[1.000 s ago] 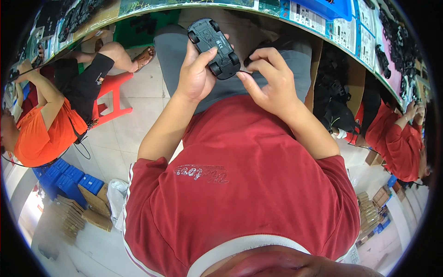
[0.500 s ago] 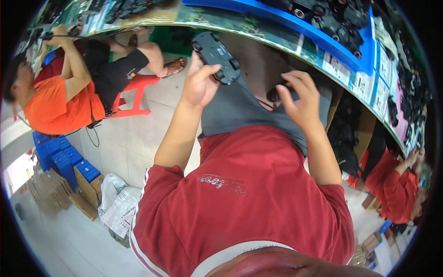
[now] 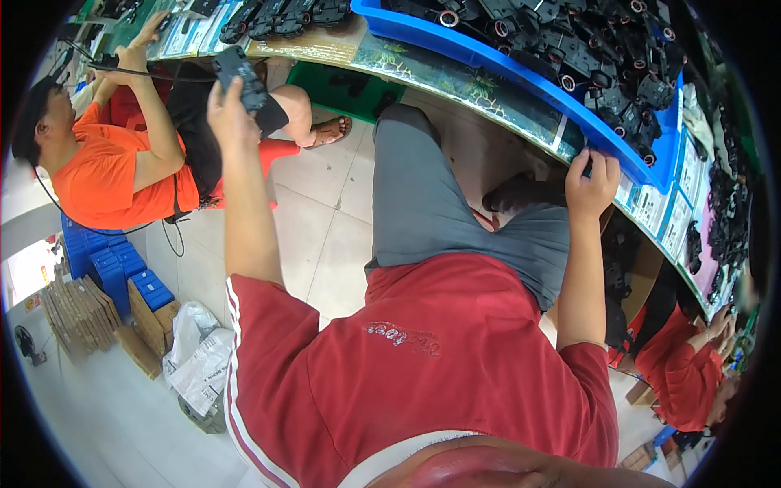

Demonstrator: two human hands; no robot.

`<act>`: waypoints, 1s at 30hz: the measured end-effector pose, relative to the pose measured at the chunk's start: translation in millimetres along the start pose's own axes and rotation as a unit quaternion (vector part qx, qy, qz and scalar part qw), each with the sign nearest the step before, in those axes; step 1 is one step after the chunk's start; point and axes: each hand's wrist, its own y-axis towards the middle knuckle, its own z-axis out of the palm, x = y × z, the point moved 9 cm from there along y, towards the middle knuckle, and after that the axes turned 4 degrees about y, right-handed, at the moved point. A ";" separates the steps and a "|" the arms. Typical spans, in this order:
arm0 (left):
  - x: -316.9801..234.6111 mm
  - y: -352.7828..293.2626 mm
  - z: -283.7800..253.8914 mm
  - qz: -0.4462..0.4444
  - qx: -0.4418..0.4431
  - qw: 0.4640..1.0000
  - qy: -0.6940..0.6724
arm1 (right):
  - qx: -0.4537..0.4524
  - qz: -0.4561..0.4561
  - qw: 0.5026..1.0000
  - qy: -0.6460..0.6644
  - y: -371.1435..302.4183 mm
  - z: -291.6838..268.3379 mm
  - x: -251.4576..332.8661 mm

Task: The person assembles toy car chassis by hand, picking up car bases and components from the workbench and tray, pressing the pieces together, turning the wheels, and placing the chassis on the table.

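Observation:
My left hand (image 3: pixel 233 118) is stretched out to the far left, fingers closed round a black toy car chassis (image 3: pixel 241 75). The chassis is raised above the floor, just off the front edge of the workbench (image 3: pixel 321 47). At the bench's edge, close to the blue tray (image 3: pixel 521 75), my right hand (image 3: pixel 593 185) has its fingers curled in. A small dark spot shows at those fingertips, too small to name. Many black wheeled car chassis (image 3: pixel 561 53) lie heaped in the tray. A row of similar black cars (image 3: pixel 297 18) stands on the bench to its left.
A co-worker in an orange shirt (image 3: pixel 122 175) sits at the left, arms over the bench, near the held chassis. A green crate (image 3: pixel 325 91) is under the bench. Blue boxes (image 3: pixel 114 264), flattened cardboard (image 3: pixel 77 313) and a white bag (image 3: pixel 199 350) stand at lower left. Another person (image 3: pixel 683 378) works far right.
My left hand has carried the chassis left and away from my lap. My right hand has moved from above my lap to the bench edge, its fingers curling. The view has shifted slightly.

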 end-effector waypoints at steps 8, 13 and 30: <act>-28.8 188.6 -75.2 0.080 -0.079 0.985 0.133 | 0.013 0.012 0.999 -0.039 -5.8 8.6 1.8; 1.9 238.3 -43.5 -0.016 -0.087 0.987 0.137 | 0.030 0.028 0.996 -0.075 -7.3 7.7 -1.9; 43.9 66.0 -27.8 0.201 -0.138 0.895 0.373 | -0.002 0.047 0.998 -0.046 -1.5 10.0 -2.2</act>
